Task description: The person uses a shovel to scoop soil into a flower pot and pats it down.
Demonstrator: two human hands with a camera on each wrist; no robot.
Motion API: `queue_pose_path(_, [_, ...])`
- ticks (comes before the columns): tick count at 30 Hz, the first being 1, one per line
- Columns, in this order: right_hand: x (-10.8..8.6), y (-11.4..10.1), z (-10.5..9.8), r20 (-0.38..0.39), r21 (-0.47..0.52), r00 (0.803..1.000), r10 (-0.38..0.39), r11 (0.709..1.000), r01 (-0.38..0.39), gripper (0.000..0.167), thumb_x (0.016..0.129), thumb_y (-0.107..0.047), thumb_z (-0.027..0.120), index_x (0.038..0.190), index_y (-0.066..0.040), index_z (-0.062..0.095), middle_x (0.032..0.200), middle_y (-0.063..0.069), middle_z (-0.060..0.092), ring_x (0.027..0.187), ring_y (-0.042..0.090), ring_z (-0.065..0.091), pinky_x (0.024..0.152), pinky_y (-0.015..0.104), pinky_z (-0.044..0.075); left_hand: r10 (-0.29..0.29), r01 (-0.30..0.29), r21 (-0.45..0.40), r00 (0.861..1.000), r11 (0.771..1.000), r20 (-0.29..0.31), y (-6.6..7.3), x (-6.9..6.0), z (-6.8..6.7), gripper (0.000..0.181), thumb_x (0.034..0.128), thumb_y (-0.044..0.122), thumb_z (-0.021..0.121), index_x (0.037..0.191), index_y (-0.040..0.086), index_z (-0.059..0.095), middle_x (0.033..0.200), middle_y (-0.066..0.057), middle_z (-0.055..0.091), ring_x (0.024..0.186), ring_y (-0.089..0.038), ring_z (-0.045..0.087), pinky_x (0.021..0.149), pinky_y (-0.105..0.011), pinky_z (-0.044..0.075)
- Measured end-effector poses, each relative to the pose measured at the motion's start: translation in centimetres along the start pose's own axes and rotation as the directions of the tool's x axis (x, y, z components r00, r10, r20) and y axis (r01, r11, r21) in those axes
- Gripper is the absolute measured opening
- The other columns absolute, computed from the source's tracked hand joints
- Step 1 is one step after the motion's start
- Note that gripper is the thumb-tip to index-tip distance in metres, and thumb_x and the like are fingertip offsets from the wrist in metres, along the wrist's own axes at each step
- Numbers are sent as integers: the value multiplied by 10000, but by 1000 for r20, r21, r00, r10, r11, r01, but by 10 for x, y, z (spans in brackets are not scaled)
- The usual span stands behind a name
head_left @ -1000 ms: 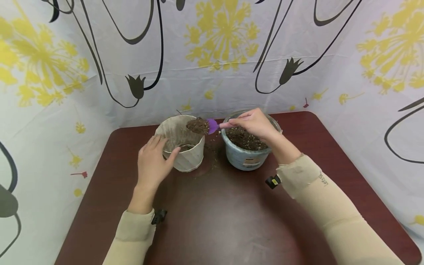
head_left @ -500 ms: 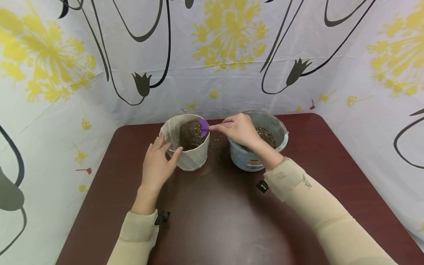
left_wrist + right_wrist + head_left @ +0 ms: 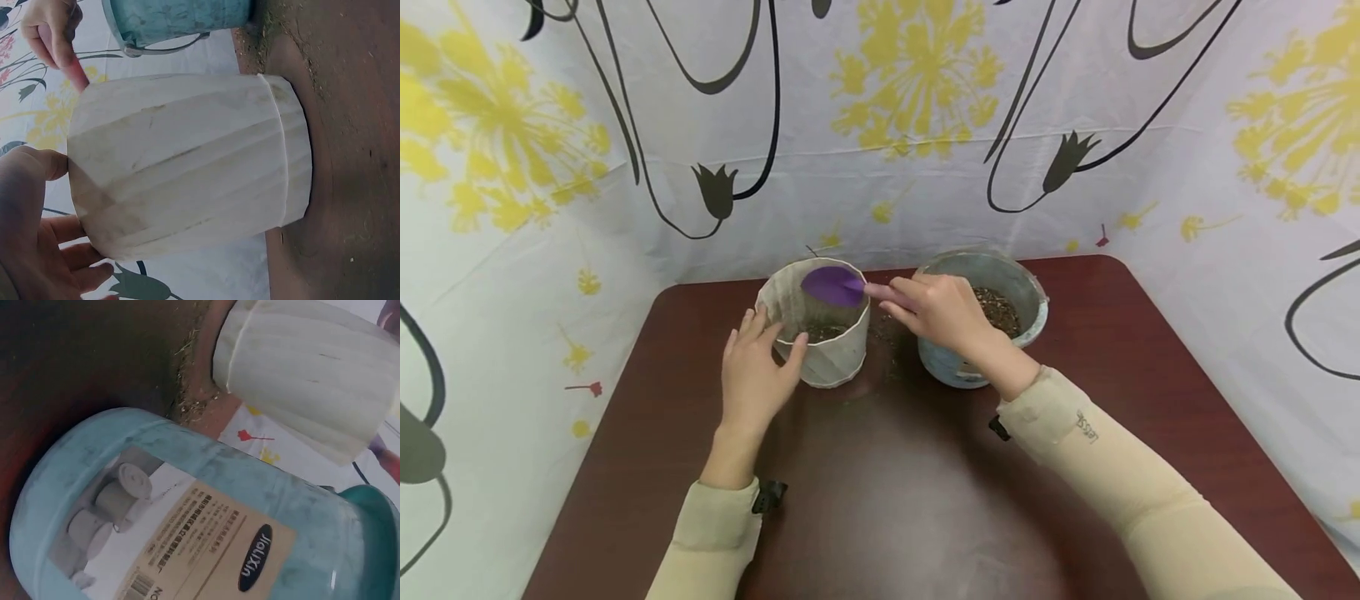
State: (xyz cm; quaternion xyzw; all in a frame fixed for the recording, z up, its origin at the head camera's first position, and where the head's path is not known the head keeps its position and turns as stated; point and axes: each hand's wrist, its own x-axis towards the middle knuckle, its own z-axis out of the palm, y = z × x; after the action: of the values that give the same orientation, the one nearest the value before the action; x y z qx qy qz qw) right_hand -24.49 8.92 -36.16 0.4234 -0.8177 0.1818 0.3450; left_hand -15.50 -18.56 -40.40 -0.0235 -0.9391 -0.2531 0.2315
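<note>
My right hand (image 3: 951, 312) grips the pink handle of a small garden trowel (image 3: 833, 286). Its purple blade is turned over above the mouth of the white ribbed pot (image 3: 835, 362), and no soil shows on it. Dark soil (image 3: 823, 332) lies low inside that pot. Against the pot's near left rim rests my left hand (image 3: 752, 375), thumb and fingers spread; the left wrist view shows the fingertips (image 3: 100, 275) touching its side. A pale blue bucket (image 3: 940, 362) with potting soil (image 3: 997, 310) stands to the right, partly hidden by my right forearm.
Both containers stand near the back edge of the dark red-brown table (image 3: 887, 500). Soil crumbs (image 3: 887, 333) are scattered between them. A printed paper label (image 3: 206, 544) is on the bucket. Behind the table hangs a white flowered cloth (image 3: 865, 183).
The soil-loaded trowel has moved left from near the bucket over the white pot and tipped; its load is off the blade. The left hand has stayed at the pot's rim.
</note>
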Motion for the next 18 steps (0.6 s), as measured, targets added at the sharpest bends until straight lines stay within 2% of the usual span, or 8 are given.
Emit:
queue_pose_path(2, [-3, 3, -6, -33, 44, 999, 39, 998, -38, 185, 881, -224, 796, 835, -95, 672, 603, 40, 621, 470, 199, 541, 422, 371, 420, 6, -6, 17, 1000, 1000, -16, 2, 1, 3, 578, 974, 455, 606, 1237, -53, 684, 1488, -251, 486, 1432, -427, 383, 1156, -622, 269])
queue_pose_path(5, [-6, 8, -20, -60, 146, 988, 142, 980, -132, 135, 877, -214, 797, 872, -82, 769, 718, 32, 735, 535, 180, 635, 499, 367, 484, 23, -22, 27, 999, 999, -36, 7, 4, 8, 579, 967, 465, 615, 1257, -34, 667, 1455, -242, 528, 1422, -424, 395, 1141, -631, 280])
queue_pose_path(7, [-11, 13, -32, -63, 208, 974, 219, 957, -202, 129, 872, -223, 805, 906, -99, 816, 772, -3, 767, 586, 150, 683, 542, 331, 506, 41, -40, 24, 998, 999, -48, 12, 6, 12, 578, 959, 470, 628, 1259, -24, 664, 1430, -235, 552, 1408, -423, 412, 1134, -630, 285])
queue_pose_path(10, [-20, 20, -53, -41, 248, 940, 340, 914, -320, 139, 858, -264, 827, 949, -160, 843, 805, -60, 773, 680, 99, 722, 604, 250, 522, 84, -83, 11, 994, 996, -70, 21, 10, 17, 545, 948, 454, 643, 1241, -4, 671, 1392, -217, 580, 1377, -408, 445, 1125, -620, 291])
queue_pose_path(13, [-32, 29, -72, 5, 246, 878, 478, 850, -465, 172, 824, -343, 856, 928, -206, 846, 796, -96, 768, 718, 49, 709, 638, 185, 506, 127, -127, -1, 987, 992, -97, 32, 14, 22, 505, 941, 433, 655, 1216, 11, 686, 1356, -212, 603, 1343, -399, 475, 1113, -617, 310])
queue_pose_path(17, [-49, 39, -91, 68, 249, 765, 640, 732, -635, 269, 813, -438, 848, 952, -208, 844, 844, -72, 778, 834, 5, 698, 710, 157, 504, 174, -179, -36, 978, 983, -118, 50, 20, 27, 462, 939, 389, 667, 1185, 0, 698, 1312, -210, 623, 1306, -395, 503, 1076, -610, 364])
queue_pose_path(18, [-53, 41, -95, 81, 253, 743, 664, 707, -660, 285, 822, -450, 838, 972, -208, 842, 864, -61, 780, 861, -3, 695, 720, 158, 505, 184, -191, -48, 976, 980, -119, 54, 21, 28, 454, 940, 378, 670, 1178, -7, 700, 1308, -212, 624, 1300, -391, 508, 1063, -606, 379])
